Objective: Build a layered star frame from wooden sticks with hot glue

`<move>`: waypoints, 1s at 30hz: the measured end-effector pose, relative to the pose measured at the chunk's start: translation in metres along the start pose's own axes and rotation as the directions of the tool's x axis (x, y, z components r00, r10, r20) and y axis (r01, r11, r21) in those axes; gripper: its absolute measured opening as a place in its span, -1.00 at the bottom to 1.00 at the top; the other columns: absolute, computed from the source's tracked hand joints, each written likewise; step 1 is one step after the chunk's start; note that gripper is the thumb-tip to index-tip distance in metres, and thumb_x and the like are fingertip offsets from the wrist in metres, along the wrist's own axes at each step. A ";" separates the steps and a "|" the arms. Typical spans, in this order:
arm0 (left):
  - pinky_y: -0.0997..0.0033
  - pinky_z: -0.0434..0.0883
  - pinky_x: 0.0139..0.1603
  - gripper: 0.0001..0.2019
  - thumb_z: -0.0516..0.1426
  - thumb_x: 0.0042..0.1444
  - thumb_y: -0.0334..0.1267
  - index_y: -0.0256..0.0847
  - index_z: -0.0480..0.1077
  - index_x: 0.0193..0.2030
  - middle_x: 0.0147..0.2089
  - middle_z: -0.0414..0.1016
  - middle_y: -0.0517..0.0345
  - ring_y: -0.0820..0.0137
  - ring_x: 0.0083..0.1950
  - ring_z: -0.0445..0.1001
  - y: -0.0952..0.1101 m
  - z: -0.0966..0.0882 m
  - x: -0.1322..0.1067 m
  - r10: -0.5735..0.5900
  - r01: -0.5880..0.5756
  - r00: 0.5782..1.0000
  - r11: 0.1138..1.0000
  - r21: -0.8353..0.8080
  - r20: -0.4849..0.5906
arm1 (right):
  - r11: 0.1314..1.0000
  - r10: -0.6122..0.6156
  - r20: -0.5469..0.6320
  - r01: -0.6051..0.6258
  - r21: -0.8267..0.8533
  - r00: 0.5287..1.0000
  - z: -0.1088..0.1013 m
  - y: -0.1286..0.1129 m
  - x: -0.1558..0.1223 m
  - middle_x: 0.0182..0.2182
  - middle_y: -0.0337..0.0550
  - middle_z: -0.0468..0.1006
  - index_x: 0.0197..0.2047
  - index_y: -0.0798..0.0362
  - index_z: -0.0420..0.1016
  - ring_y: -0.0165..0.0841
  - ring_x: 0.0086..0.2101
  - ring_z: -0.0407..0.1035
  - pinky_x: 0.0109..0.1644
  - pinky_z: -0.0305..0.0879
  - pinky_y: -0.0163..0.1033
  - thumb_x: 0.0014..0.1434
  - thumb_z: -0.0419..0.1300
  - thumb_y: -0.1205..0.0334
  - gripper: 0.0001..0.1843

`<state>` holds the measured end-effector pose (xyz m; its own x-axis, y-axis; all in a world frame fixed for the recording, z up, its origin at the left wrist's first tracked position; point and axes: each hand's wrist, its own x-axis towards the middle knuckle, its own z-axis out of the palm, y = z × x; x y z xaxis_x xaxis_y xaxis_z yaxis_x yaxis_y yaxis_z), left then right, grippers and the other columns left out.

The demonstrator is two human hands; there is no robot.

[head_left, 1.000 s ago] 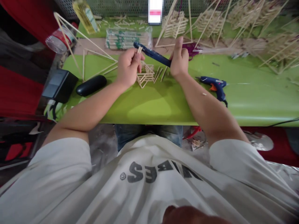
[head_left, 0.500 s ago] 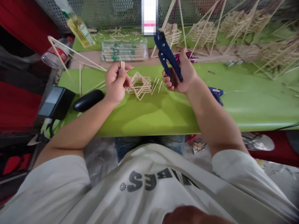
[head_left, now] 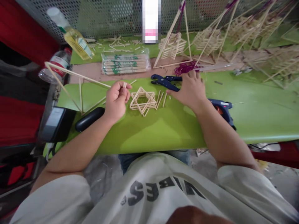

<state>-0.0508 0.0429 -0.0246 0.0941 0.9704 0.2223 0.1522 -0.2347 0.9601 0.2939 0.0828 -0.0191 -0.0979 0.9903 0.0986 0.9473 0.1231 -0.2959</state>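
Note:
My left hand [head_left: 116, 101] is closed in a pinch on short wooden sticks [head_left: 124, 84], whose pale ends stick up above the thumb. Right beside it, a six-pointed star frame of stacked wooden sticks [head_left: 143, 105] lies on the green table. Several loose sticks [head_left: 159, 100] lie just right of the star. A dark blue two-handled cutter [head_left: 163, 81] lies on the table with its jaws to the left. My right hand [head_left: 192, 88] is over its handle ends, palm down, thumb and fingers apart; the handle tips are hidden under it.
A packet of wooden sticks [head_left: 126, 63] lies behind the star. Purple thread [head_left: 185, 67] lies beyond my right hand, a blue glue gun [head_left: 221, 109] to its right. Finished stick frames [head_left: 173, 46] stand along the back. Bottles [head_left: 78, 42] and a stick triangle [head_left: 79, 76] are at left.
My right hand has lowered the cutter from the air onto the table, and its fingers have loosened. My left hand still pinches the short sticks. The camera view has shifted slightly.

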 end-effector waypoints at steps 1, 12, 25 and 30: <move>0.37 0.13 -0.48 -0.53 0.26 0.53 0.31 -0.07 0.53 -0.15 -0.49 0.28 0.27 0.42 -0.51 0.17 0.001 -0.001 -0.002 -0.005 0.003 0.999 0.998 0.062 0.035 | 1.000 0.012 0.033 -0.011 -0.021 0.999 0.002 0.001 0.003 0.38 0.68 0.48 0.43 0.31 0.50 0.63 0.41 0.33 0.43 0.30 0.78 0.27 0.36 -0.68 0.20; 0.37 0.34 -0.43 -0.62 0.11 0.67 0.11 -0.08 0.57 -0.05 -0.48 0.50 0.23 0.38 -0.53 0.44 0.022 -0.004 -0.014 0.180 -0.237 0.965 0.908 0.344 0.189 | 0.997 -0.056 -0.068 0.060 0.054 0.996 -0.010 -0.012 -0.010 0.48 0.37 0.54 0.50 0.03 0.55 0.47 0.48 0.37 0.52 0.32 0.63 0.47 0.34 -0.25 -0.26; 0.29 0.58 -0.29 -0.95 0.27 0.59 -0.16 0.05 0.51 0.10 -0.24 0.78 0.23 0.31 -0.36 0.71 0.047 -0.002 -0.046 0.148 -0.258 0.851 0.953 0.156 0.504 | 0.512 -0.510 -0.268 0.539 0.669 0.817 -0.016 -0.087 -0.090 -0.27 -0.13 0.81 0.09 -0.06 0.64 -0.24 -0.35 0.69 -0.32 0.60 -0.11 0.51 0.45 0.19 -0.84; 0.48 0.62 -0.35 -0.44 0.24 0.54 -0.36 0.12 0.28 0.56 -0.18 0.78 0.18 0.33 -0.31 0.78 0.031 0.015 -0.062 0.178 -0.129 0.793 0.984 -0.126 0.582 | 0.346 -0.410 -0.241 0.394 0.852 0.880 -0.016 -0.097 -0.100 -0.28 -0.21 0.79 0.10 -0.08 0.62 -0.37 -0.41 0.67 -0.32 0.67 -0.28 0.45 0.55 0.25 -0.74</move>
<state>-0.0374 -0.0257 -0.0116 0.6747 0.6949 0.2488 0.0137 -0.3489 0.9371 0.2169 -0.0292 0.0151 -0.4012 0.8053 0.4366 0.0291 0.4875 -0.8726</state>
